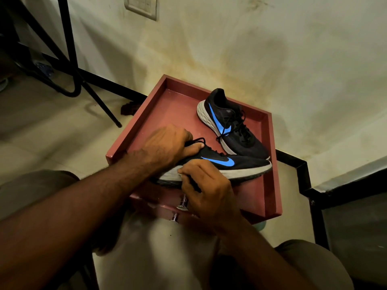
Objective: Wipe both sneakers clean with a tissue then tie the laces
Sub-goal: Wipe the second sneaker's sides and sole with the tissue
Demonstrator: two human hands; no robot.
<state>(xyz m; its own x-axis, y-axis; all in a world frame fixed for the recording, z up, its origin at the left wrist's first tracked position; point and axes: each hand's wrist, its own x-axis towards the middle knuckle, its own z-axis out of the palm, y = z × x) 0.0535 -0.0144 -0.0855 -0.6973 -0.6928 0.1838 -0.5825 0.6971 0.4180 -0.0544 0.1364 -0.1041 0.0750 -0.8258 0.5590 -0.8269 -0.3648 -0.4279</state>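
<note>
Wiping step, it seems: the left hand (167,145) grips the near black sneaker with blue swoosh (236,164) on the raised-rim red surface (134,130); the right hand (205,185) pinches something pale, probably tissue, against its grey sole. Next: the far sneaker (232,122).

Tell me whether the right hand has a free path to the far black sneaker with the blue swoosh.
Probably yes: the right hand is at the near sneaker's sole, and nothing stands between it and the far black sneaker.

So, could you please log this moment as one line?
left hand: grips near sneaker | right hand: wiping sole, tissue | far sneaker: untouched
</note>
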